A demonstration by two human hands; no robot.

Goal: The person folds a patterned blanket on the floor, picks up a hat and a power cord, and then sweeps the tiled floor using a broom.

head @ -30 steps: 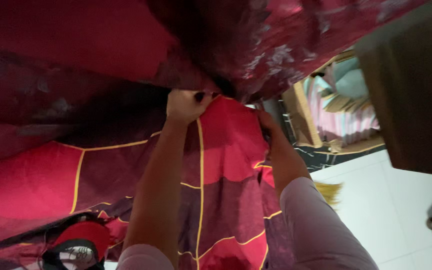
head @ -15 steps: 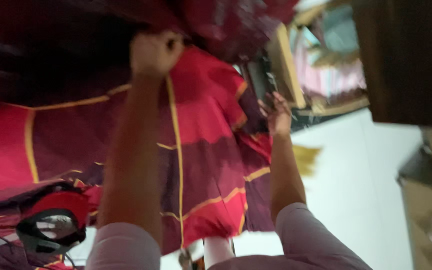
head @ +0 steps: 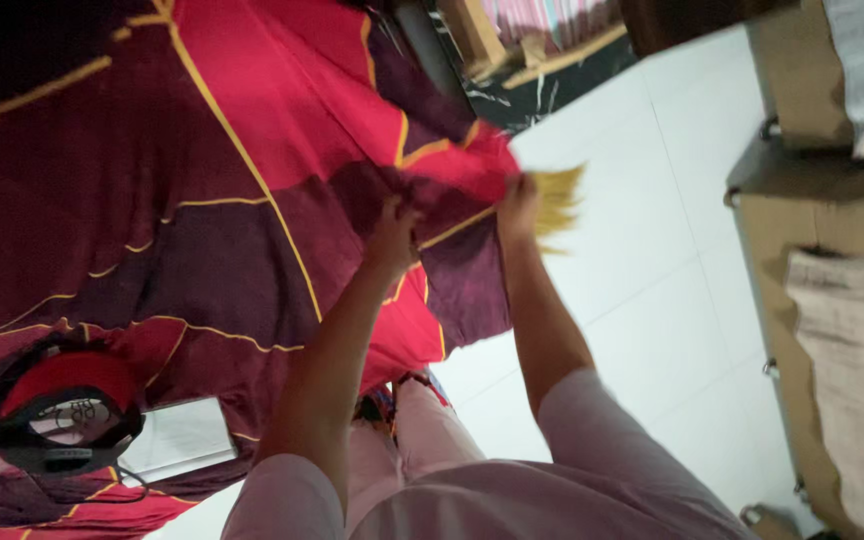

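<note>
**Both hands gripping a red and maroon cloth at its fringed end**

Seen from the head view, looking down along two bare forearms in pale pink sleeves. Left hand (head: 392, 235) closed on a fold of the red and maroon cloth (head: 222, 170), fingers bunched into the fabric near its lower edge. Right hand (head: 518, 200) also clamped on the cloth, just beside the left, pinching the corner where a yellow fringe (head: 558, 195) sticks out past the knuckles. Hands near each other but apart, with a stretch of maroon fabric between them.

Cloth spread wide across the left and upper part of the view, patterned in large red and maroon blocks divided by thin yellow lines; hanging edge falling in front of the pink trousers (head: 432, 430). Lower left, resting on the cloth: a clothes iron (head: 64, 415) with a red top and black body. Beneath and to the right, a white tiled floor (head: 652, 260). Along the right edge, a tan cabinet (head: 802, 200) with light folded textiles (head: 857, 340) draped over it.
</note>
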